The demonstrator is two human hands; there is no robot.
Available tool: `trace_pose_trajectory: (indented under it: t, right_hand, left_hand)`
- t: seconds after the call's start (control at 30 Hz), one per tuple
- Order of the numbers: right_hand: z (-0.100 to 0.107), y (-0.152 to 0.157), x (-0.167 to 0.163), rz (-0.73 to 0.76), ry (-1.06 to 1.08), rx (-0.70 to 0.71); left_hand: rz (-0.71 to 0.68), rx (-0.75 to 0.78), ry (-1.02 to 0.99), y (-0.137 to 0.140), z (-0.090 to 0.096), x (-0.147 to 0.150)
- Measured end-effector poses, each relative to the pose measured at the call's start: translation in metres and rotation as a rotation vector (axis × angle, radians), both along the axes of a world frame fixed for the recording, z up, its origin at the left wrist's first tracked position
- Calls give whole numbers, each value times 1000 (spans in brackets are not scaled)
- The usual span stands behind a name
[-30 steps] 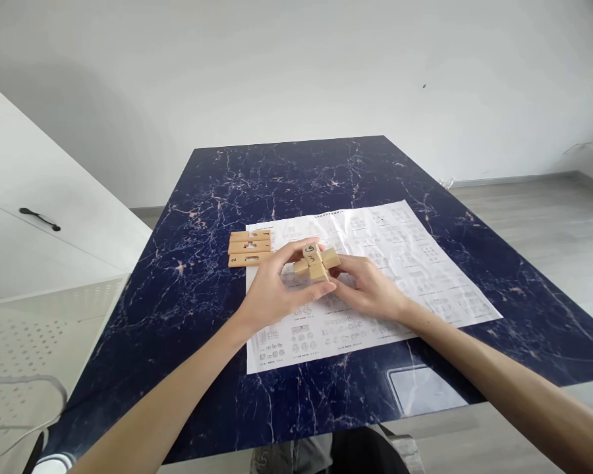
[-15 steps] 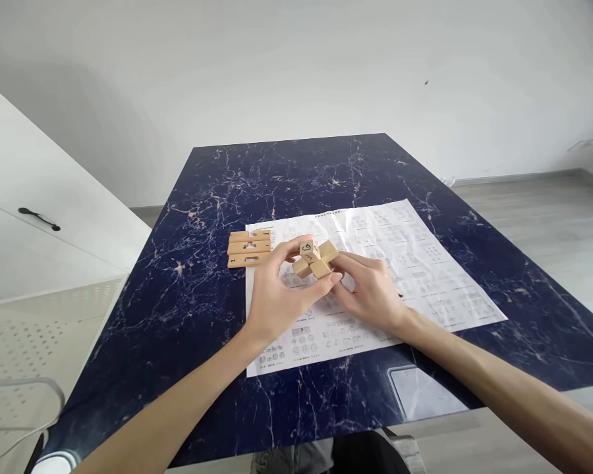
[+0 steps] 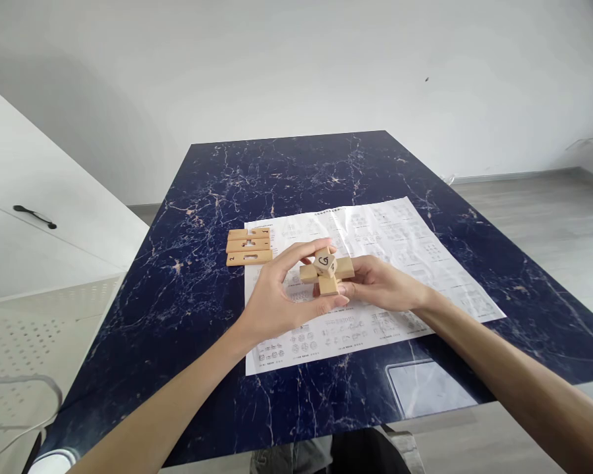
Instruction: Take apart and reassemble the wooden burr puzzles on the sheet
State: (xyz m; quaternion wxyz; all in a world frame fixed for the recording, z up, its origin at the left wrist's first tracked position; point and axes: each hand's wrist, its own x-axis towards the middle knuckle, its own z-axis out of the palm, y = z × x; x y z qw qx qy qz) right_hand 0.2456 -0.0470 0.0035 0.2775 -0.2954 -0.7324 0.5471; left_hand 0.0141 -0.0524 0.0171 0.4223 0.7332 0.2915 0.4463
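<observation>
A wooden burr puzzle [image 3: 329, 284] of interlocking blocks, with dark marks on its top block, is held between both hands above the printed sheet [image 3: 439, 283]. My left hand [image 3: 279, 289] curls around it from the left, fingers on the far side and thumb at the near side. From the right, my right hand [image 3: 388, 283] grips the puzzle at its right and lower side; some of those fingers are hidden. Left of the hands lie three flat wooden pieces [image 3: 248, 246] with cut-outs and dark numbers, partly over the sheet's edge.
All this is on a dark blue marbled table [image 3: 286, 174]. A pale rectangular panel [image 3: 429, 388] shows at its near edge. A white cabinet [image 3: 39, 178] stands at the left, and a cable [image 3: 49, 380] runs by the lower left. A wall rises behind.
The puzzle has turned so its top block faces a different way, and it has shifted slightly right and nearer. My right hand has changed its grip. The flat pieces stay put.
</observation>
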Motion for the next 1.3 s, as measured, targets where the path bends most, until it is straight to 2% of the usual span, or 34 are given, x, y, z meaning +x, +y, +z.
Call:
trace_pose_trajectory:
  t: [0.2, 0.4, 0.5, 0.7, 0.8, 1.07, 1.3]
  right_hand:
    - [-5, -3, -8, -221, -51, 145]
    - [-10, -7, -15, -425, -127, 295]
    - [-11, -7, -14, -413, -123, 374]
    - [-8, -4, -10, -282, -83, 494]
    - [-8, -3, -9, -266, -64, 528]
    - [-13, -10, -13, -486, -160, 643]
    - [-13, -16, -19, -583, -168, 682]
  left_hand:
    - [96, 49, 36, 0, 0, 0]
    - [193, 169, 67, 0, -4, 1]
    - [165, 241, 77, 1, -6, 1]
    - [33, 465, 162, 4, -11, -2]
    - [3, 515, 189, 5, -10, -2]
    - [135, 597, 194, 3, -9, -1]
    - [226, 631, 187, -1, -7, 2]
